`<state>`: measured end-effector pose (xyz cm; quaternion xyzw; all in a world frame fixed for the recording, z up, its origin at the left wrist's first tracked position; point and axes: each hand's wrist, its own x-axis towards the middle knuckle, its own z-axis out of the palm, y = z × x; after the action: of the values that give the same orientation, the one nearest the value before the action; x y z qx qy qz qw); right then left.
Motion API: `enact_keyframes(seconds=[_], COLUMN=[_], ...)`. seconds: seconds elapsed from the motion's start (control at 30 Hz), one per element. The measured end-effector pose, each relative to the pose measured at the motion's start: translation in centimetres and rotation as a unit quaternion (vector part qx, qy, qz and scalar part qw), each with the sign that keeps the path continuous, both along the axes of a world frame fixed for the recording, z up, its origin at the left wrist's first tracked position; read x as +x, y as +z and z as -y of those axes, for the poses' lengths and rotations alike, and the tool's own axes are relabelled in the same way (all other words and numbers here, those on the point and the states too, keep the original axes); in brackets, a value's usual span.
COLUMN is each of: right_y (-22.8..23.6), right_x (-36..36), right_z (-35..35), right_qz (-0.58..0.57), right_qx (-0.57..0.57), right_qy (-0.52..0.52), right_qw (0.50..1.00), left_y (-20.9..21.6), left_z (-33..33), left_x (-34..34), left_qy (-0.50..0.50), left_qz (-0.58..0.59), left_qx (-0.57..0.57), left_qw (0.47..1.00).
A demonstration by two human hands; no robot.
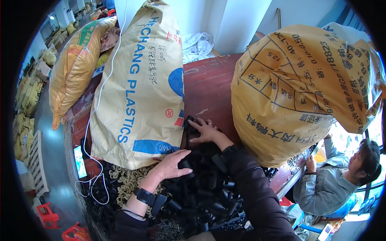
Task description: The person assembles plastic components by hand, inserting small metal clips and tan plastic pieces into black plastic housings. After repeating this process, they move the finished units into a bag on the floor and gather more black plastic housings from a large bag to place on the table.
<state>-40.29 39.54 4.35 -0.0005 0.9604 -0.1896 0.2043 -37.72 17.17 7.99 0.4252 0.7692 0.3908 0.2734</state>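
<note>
My left hand (173, 165) is over the near end of a heap of black plastic parts (205, 184). Its thumb and fingers are apart, with a black tubular part (185, 164) beside their tips; no grip on it shows. Farther up, my right hand (207, 132) reaches in from the right with fingers spread. The fingertips are at a dark black piece (187, 123) along the edge of a large beige sack (136, 92); whether they touch it is hard to tell. Small cream-coloured rings or clips (132, 182) lie left of the black parts.
A bulging yellow woven sack (281, 100) stands on the red tabletop (209, 88) at the right. A lit phone (80, 161) with a white cable (93, 160) lies at the left edge. Another person (333, 176) sits at the right. Red stools (47, 215) stand on the floor.
</note>
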Motion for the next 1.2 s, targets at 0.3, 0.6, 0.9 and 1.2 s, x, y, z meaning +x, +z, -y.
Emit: enact_keyframes(seconds=[0.3,0.6,0.9,1.2], right_y=[1.5,0.9,0.1,-1.6], right_x=[3.0,-0.7,0.2,2.2], right_z=[0.9,2.1,4.2,4.1], right_qz=[0.167,-0.117,0.002,-0.016], right_qx=[0.049,0.009,0.005,-0.002], right_qy=[0.135,-0.039,0.05,0.136], right_qw=[0.975,0.992,0.999,0.991], left_y=[1.7,4.0,2.6,1.6], left_z=[2.9,12.1,22.5,23.0], left_x=[3.4,11.6,24.3,33.0], left_qy=[0.062,0.22,0.421,0.438], left_qz=[-0.001,0.012,0.171,0.165], left_qx=[0.02,0.033,0.061,0.06], left_qw=[0.998,0.975,0.889,0.882])
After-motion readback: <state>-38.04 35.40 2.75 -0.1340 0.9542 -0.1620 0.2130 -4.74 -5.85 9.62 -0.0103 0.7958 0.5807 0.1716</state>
